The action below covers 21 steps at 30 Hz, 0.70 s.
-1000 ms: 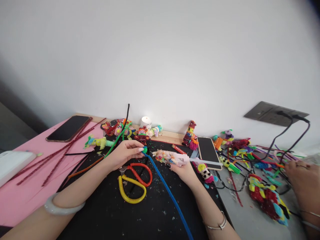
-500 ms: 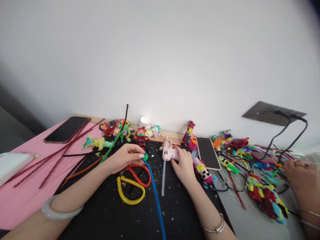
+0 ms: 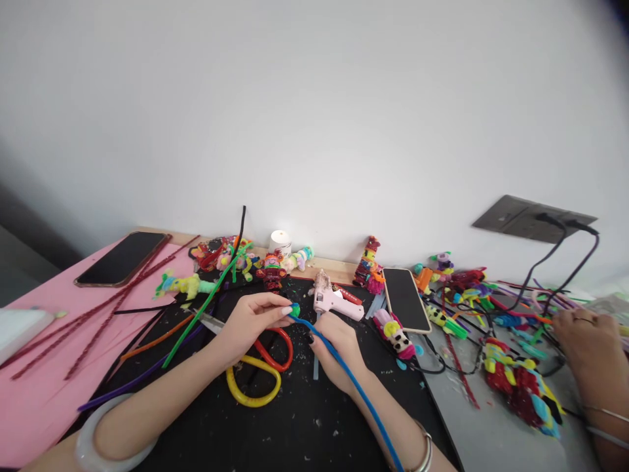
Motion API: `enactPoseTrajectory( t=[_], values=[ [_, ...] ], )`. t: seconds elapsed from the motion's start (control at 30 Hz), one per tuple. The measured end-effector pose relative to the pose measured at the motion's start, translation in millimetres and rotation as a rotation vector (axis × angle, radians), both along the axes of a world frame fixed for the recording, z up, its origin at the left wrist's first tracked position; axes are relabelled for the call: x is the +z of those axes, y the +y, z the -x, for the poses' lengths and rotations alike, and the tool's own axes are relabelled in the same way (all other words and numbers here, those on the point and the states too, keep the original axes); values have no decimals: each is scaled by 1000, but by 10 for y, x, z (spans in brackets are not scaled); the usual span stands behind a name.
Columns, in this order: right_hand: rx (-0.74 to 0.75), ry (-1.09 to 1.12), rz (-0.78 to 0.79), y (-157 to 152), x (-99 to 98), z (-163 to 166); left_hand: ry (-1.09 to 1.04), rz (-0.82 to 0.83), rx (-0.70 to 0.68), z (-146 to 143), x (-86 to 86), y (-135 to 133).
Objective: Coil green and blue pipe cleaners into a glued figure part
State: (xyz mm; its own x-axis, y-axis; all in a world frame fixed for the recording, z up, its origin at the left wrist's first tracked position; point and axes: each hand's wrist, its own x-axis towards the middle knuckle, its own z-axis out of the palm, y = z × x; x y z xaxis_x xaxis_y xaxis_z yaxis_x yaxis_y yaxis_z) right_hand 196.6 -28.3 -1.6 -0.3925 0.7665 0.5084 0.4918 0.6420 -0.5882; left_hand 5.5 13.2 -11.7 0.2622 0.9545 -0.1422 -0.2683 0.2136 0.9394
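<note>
Pinched between left-hand fingertips, a small green coil caps the blue pipe cleaner, while the right hand closes loosely around the stem just behind it, seemingly to steady it. Both hover over the black worktop, above the red-and-yellow scissors, with the pink glue gun lying just beyond.

A pink hot-glue gun lies on the black work mat, with red-and-yellow-handled scissors nearer the front edge. A dark smartphone rests on the pink sheet at left, a second black smartphone right of the gun. Small bright pipe-cleaner figures are scattered along the wall and across the grey tabletop.
</note>
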Motion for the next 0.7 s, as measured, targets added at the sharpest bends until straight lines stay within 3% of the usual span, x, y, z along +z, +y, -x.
enactPoseTrajectory(
  t=[0.37, 0.7],
  values=[
    [-105, 245, 147, -24, -95, -17, 79, -136, -159, 11, 31, -9],
    [-78, 352, 269, -30, -135, -12, 132, -96, -313, 22, 81, -9]
  ],
)
